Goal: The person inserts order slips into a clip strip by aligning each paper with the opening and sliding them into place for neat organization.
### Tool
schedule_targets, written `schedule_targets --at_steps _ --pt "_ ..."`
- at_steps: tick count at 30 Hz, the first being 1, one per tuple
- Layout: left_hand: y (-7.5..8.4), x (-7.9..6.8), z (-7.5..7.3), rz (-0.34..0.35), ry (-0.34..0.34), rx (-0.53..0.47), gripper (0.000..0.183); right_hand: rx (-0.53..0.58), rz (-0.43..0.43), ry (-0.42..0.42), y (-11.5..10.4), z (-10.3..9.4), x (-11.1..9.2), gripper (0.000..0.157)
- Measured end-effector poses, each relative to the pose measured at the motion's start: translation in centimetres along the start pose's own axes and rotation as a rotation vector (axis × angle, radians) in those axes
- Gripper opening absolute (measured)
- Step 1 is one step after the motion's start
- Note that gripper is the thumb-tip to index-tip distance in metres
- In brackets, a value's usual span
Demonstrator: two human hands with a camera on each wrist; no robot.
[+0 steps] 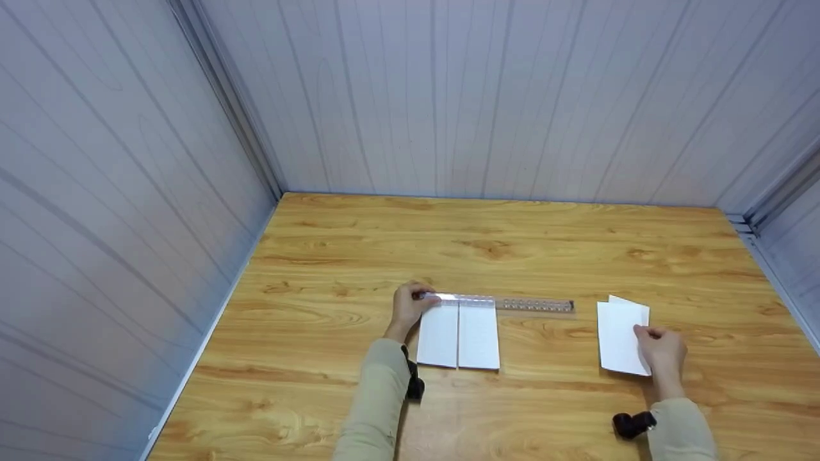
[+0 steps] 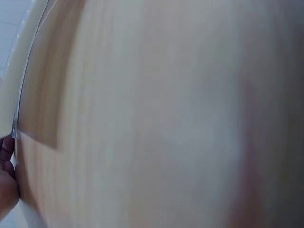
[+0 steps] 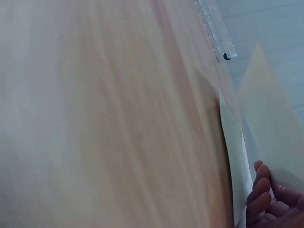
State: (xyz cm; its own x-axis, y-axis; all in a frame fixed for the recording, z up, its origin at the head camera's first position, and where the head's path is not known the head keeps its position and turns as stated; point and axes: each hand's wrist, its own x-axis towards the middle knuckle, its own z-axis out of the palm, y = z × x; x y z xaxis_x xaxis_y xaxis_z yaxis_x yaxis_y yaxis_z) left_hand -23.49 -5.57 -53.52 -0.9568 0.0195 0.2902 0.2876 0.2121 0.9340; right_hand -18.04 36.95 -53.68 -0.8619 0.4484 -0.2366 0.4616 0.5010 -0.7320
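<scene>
My left hand (image 1: 408, 309) pinches the left end of a long clear plastic ruler (image 1: 535, 305), thumb on the near side. The ruler crosses the far ends of two white paper pieces (image 1: 438, 336) lying side by side with a narrow gap between them. Off to the right, my right hand (image 1: 665, 352) pinches the right edge of white paper (image 1: 620, 338); a second corner sticks out behind it. The right wrist view has a raised paper piece (image 3: 273, 114) by the curled fingers. Only a little of the left hand (image 2: 7, 192) appears in the left wrist view.
A wood-grain table (image 1: 500, 237) lies under everything. Pale panelled walls (image 1: 410, 96) stand behind it and along the left and right sides. Dark wrist cameras (image 1: 634, 424) are worn at both sleeves. Bare tabletop separates the two hands beyond the ruler's right end.
</scene>
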Motion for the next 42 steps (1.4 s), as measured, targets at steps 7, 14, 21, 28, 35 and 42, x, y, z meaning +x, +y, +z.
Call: schedule_targets --at_steps 7,14,21,28,35,42 --pt "-0.3 0.1 0.0 0.001 -0.001 0.007 0.016 0.006 -0.031 0.027 -0.1 0.5 -0.3 0.045" --pt "-2.8 0.6 0.4 -0.019 0.005 0.027 0.016 0.008 -0.072 0.037 -0.4 0.7 -0.8 0.044" --pt "-4.1 0.9 0.6 -0.039 0.01 0.07 0.015 -0.004 -0.108 0.02 -0.5 1.0 -1.3 0.044" --pt "-1.5 0.4 0.2 -0.016 -0.005 0.003 0.015 0.008 -0.11 -0.006 -0.8 1.2 -1.6 0.044" --pt "0.2 0.0 0.1 -0.026 -0.01 0.025 0.016 -0.023 -0.11 -0.039 -1.0 1.4 -1.5 0.045" --pt "-2.1 0.6 0.3 -0.026 -0.001 0.001 0.016 -0.04 -0.102 -0.064 -1.0 1.4 -1.3 0.044"
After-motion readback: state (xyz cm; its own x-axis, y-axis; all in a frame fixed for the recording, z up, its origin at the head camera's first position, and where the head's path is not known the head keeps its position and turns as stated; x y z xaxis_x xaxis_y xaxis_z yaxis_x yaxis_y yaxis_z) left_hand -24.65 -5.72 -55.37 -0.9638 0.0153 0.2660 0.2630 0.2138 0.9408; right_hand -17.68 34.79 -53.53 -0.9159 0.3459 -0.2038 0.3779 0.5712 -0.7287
